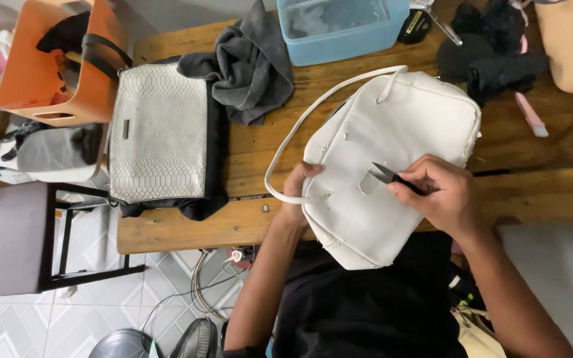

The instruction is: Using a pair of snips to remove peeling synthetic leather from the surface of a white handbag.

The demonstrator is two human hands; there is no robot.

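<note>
Gripping small black snips (392,178), the right hand (440,195) sets the blades on a white handbag (392,159) at the wooden table's (187,229) near edge, left hand (298,192) clutching its side, a grey cloth (250,63) and snakeskin bag (160,132) lying well apart.

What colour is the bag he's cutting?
White bag, peeling in spots; seen from the head camera.
</note>
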